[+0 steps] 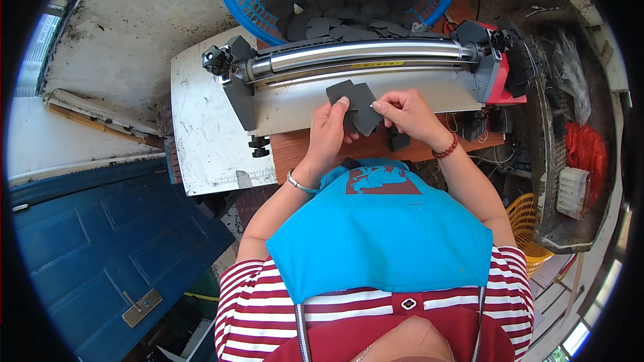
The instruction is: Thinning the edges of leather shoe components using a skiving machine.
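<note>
Currently, left hand (pixel 327 127): closed on flat dark grey pieces (pixel 365 108), thumb on top and fingers beneath, a grip that probably stops the overlapping layers from sliding apart.
Right hand (pixel 406 115): thumb and forefinger pinched at the stack's right edge, likely for finer control there than a full grasp gives.
Place of the pieces: between the two hands, on the person's side of the steel roller (pixel 376 52), seen against the near edge of the metal plate (pixel 288 104).
Blue basket (pixel 231 0): beyond the roller, bearing a heap of similar pieces (pixel 332 8), presumably set there for easy reach; the top edge cuts it off.
Tabletop (pixel 292 154): reddish-brown, largely covered by the plate and apron (pixel 376 241).
Hard to make out: the exact layer count, the left fingertips underneath, and whether the pale spot at the right fingertips is a nail.
</note>
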The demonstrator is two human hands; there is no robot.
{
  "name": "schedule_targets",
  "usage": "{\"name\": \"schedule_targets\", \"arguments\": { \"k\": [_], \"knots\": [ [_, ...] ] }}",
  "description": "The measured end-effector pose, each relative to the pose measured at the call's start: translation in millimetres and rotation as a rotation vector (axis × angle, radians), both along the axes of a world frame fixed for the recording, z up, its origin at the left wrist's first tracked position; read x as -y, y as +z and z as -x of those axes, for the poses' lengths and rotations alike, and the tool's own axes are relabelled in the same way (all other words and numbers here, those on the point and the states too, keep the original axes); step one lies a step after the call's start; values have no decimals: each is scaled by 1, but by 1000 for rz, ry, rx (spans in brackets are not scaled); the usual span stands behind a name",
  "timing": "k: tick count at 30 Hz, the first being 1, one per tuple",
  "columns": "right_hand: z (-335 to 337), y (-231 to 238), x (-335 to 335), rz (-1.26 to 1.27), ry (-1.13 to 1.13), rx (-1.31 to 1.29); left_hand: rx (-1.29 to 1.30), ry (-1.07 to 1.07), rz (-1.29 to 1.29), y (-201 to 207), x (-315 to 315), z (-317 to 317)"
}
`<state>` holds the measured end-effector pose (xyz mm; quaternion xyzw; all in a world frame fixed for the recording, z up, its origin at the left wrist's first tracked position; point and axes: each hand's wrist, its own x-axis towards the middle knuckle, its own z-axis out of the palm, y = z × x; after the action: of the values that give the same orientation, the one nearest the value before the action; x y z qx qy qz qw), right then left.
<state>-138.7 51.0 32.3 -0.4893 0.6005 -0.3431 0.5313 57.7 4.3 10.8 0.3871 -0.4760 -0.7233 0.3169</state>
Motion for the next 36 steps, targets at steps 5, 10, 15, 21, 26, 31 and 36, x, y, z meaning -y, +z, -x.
{"name": "schedule_targets", "arguments": {
  "k": [5,10,15,21,26,31,36],
  "knots": [
    [33,-9,13,-139,-40,-168,3,39,13,-4,5,-7],
    [32,-16,28,-59,-185,-253,15,-4,-9,-5,3,-1],
    [7,-8,11,-50,58,81,23,-13,-17,-2,-1,10],
    [41,-12,15,-196,18,-23,-30,-95,28,-2,0,5],
    [35,-15,27,-23,-205,-365,34,-224,32,-5,-12,11],
    [28,-32,-13,254,-262,-210,220,-620,205,-35,-25,25],
    [34,-51,-88,-35,-82,-399,358,-884,270,-80,-31,33]
  ]
}}
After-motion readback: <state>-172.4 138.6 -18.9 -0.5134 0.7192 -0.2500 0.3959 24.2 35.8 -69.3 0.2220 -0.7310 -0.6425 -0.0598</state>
